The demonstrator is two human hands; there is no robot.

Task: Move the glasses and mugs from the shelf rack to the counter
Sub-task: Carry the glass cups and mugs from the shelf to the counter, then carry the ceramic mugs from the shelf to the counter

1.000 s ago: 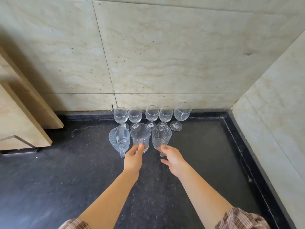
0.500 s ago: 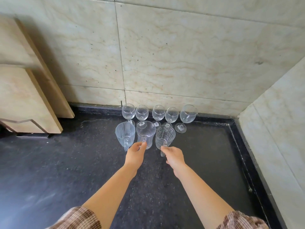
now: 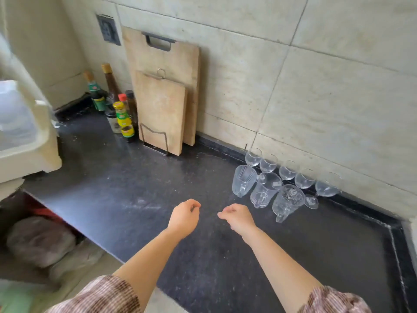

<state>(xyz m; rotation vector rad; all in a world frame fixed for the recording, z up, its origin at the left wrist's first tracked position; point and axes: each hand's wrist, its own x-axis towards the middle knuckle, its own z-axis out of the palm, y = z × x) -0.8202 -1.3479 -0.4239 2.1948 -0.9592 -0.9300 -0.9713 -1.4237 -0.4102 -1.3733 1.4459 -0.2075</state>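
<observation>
Three clear glass mugs stand in a row on the black counter [image 3: 135, 193]: a left mug [image 3: 243, 180], a middle mug [image 3: 265, 189] and a right mug [image 3: 287, 201]. Behind them several stemmed wine glasses [image 3: 287, 170] line the wall. My left hand [image 3: 184, 216] and my right hand [image 3: 237, 216] hover over the counter to the left of the mugs, apart from them. Both hands hold nothing, with their fingers loosely curled.
Two wooden cutting boards [image 3: 162, 105] lean on the wall in a wire stand. Sauce bottles [image 3: 121, 114] cluster to their left. A cream dish rack [image 3: 24, 141] sits at the far left. The counter's front edge runs diagonally, with bags [image 3: 38, 240] on the floor below.
Both hands let go of the mugs and drew back to the left. The view swung left, so the boards, bottles and rack came into sight.
</observation>
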